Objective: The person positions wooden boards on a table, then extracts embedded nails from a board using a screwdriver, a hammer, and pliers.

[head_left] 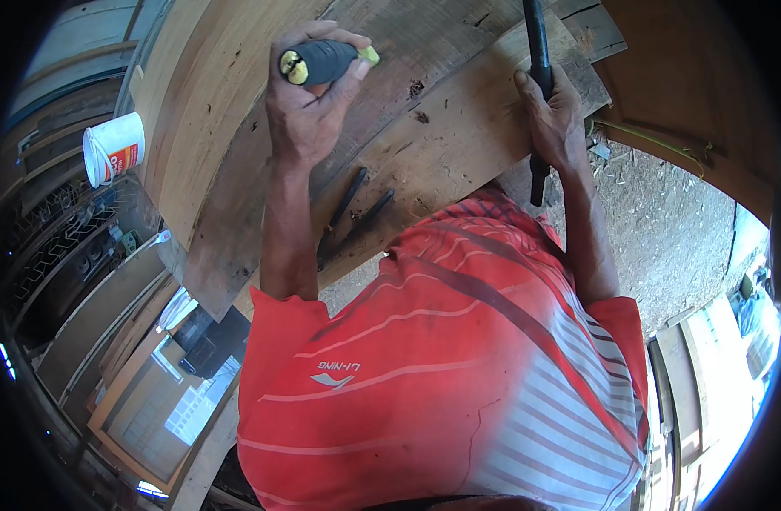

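Note:
My left hand (309, 128) is closed around a short cylinder wrapped in black (329, 63), with yellowish ends; the end toward me has a dark split. It is held over the wooden boards (382, 94). Farther right, my right hand (556, 119) grips a long dark bar (538, 47). The bar points away from me and its near end sticks out below the hand, by the boards' edge. Between my forearms, two slim dark tools (346, 200) lie on the nearest board; I cannot make out their kind.
A white bucket (115, 146) with a red label stands left of the boards. Shelves with metal parts (62, 234) line the far left. At right, a brown wooden panel (697, 77) rises beside rough ground (654, 221). More planks (684, 383) lean at the lower right.

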